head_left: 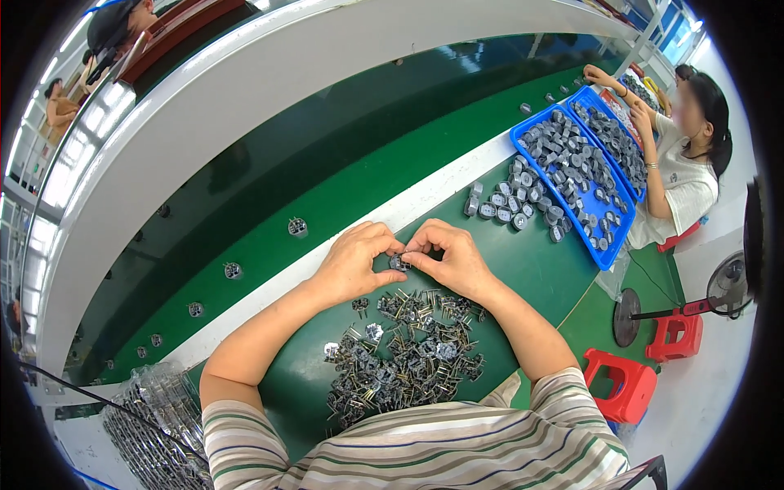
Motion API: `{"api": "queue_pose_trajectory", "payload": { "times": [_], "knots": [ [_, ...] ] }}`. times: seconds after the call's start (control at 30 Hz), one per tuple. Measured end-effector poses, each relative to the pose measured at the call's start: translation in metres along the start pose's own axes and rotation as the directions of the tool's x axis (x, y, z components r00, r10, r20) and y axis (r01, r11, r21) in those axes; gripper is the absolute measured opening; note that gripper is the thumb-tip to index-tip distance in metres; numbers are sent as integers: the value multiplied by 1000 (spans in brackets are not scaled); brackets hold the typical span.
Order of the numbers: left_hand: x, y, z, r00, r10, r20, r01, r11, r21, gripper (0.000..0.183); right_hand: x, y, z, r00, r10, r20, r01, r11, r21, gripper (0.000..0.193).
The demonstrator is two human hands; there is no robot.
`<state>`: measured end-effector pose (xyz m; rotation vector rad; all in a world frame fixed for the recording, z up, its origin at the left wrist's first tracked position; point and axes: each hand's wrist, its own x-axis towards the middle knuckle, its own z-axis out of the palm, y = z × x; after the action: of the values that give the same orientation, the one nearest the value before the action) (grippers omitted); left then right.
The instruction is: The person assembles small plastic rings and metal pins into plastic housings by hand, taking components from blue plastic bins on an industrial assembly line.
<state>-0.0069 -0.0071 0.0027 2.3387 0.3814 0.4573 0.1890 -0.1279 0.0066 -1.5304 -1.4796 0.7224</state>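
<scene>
Over the green worktop my left hand (pixel 353 260) and my right hand (pixel 454 258) meet, fingertips closed on a small dark plastic part (pixel 399 262). The fingers cover much of it, so its details are hard to make out. Just below the hands, close to my body, lies a heap of small black parts with metal pins (pixel 400 359). One pinned part (pixel 360 306) rests apart at the heap's far left. Off to the right, grey round housings (pixel 508 200) lie loose beside a blue tray (pixel 605 260) that holds many more of them.
A green conveyor belt (pixel 269 269) runs beyond a white rail, with single round parts (pixel 233 269) spaced along it. At lower left sit stacked clear plastic trays (pixel 155 408). A co-worker (pixel 686 163) sits at right by a second blue tray; red stools (pixel 621 384) and a fan (pixel 727 282) stand nearby.
</scene>
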Motion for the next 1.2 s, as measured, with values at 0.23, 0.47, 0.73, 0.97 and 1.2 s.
{"api": "queue_pose_trajectory", "payload": {
  "times": [0.23,0.47,0.73,0.97,1.2],
  "knots": [
    [-1,-1,1,998,-57,-9,57,997,-45,38,3,1,5,999,-44,-2,43,996,-79,15],
    [-1,-3,3,1000,-15,-26,14,999,-38,35,3,-4,10,941,-338,4,321,889,-327,16],
    [0,-5,-3,994,-98,-45,91,985,-150,33,-1,-6,-13,992,93,81,-99,992,78,27],
    [0,-51,-54,907,-224,-357,273,958,92,28,-3,15,-67,902,-215,-375,-128,696,-706,32],
    [4,-17,-40,907,31,-421,189,862,471,45,-11,17,-67,952,-31,-306,-215,643,-735,42]
  ]
}}
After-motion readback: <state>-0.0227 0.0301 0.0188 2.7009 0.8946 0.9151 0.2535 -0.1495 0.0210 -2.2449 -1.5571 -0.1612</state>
